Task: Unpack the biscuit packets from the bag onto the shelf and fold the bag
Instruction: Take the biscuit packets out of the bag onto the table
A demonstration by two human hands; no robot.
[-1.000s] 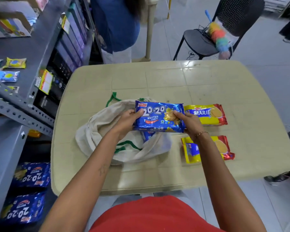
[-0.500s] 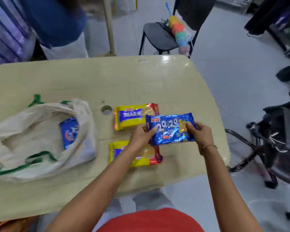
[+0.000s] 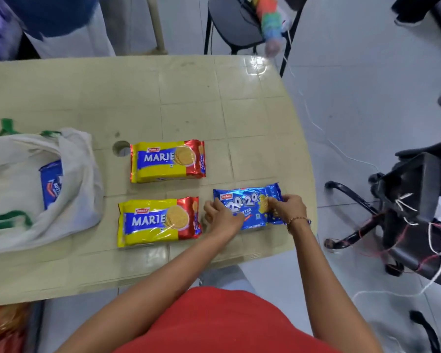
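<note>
Both hands (image 3: 222,216) (image 3: 287,208) on blue packet (image 3: 250,203)

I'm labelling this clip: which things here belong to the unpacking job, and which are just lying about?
Job:
- blue 20-20 packet, held by left hand and right hand
- two Marie packets
- cloth bag
- blue packet inside the bag

Lying about:
- black chair
- colourful duster
- table

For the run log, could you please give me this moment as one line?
hands: left and right hold 20-20 packet on table | Marie packets: two, laid out | bag: one blue packet inside
</note>
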